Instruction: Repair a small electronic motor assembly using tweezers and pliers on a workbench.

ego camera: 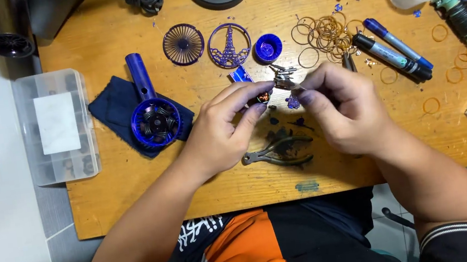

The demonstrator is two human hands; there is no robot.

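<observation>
Both hands pinch tiny work above the wooden table (135, 204): left hand (218, 130) grips a small dark part (263, 96), right hand (335, 105) a thin metal tool (286, 84). One slip could drop it among the pliers (278, 152).

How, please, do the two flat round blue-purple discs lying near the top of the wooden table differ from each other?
The left blue-purple disc shows fine spokes radiating from its centre, like a fan grille; the right blue-purple disc frames a cut-out tower figure inside an open ring. The left one looks slightly smaller and darker. The right one lies beside a small blue cap, the left one above a blue handle. Both lie flat on the wooden table.
</observation>
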